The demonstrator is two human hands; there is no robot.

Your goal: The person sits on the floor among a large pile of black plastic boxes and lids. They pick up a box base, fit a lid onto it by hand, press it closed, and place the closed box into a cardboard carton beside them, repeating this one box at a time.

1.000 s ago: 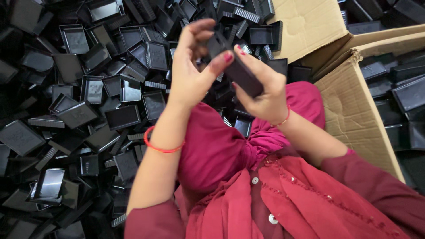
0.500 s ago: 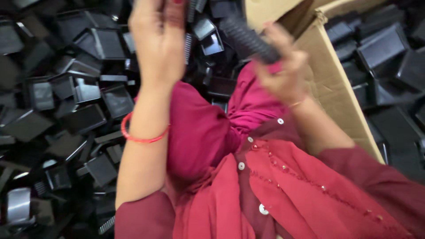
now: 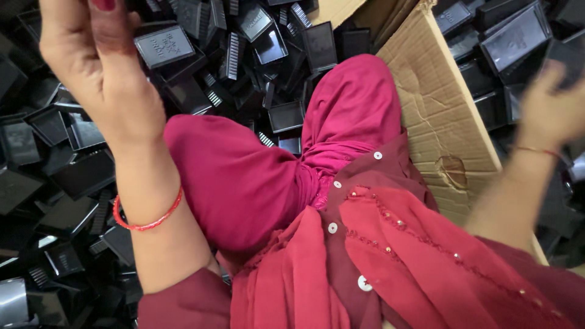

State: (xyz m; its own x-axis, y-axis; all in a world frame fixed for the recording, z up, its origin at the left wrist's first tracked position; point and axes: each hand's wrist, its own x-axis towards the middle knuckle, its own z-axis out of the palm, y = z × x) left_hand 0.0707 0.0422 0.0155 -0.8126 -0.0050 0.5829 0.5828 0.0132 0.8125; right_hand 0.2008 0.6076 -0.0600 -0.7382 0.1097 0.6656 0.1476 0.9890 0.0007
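Observation:
My left hand (image 3: 97,67) is raised at the top left, over a heap of black plastic trays (image 3: 163,45). Its fingertips are cut off by the top edge, so I cannot see whether it holds anything. A red bangle (image 3: 149,222) sits on that wrist. My right hand (image 3: 548,109) is blurred at the far right, beyond the cardboard flap (image 3: 439,103) and above more black trays (image 3: 518,36). What it holds, if anything, is lost in the blur. My knee in magenta cloth (image 3: 244,176) lies between the two arms.
Black rectangular trays and ridged lids (image 3: 231,55) are piled all over the left and top. The brown cardboard flap, torn near its lower edge, separates this pile from the pile on the right. Red clothing with white buttons (image 3: 365,283) fills the bottom.
The hands, joined on black pieces a second ago, have parted. The left one rose toward the top left; the right one swung out to the right past the cardboard flap.

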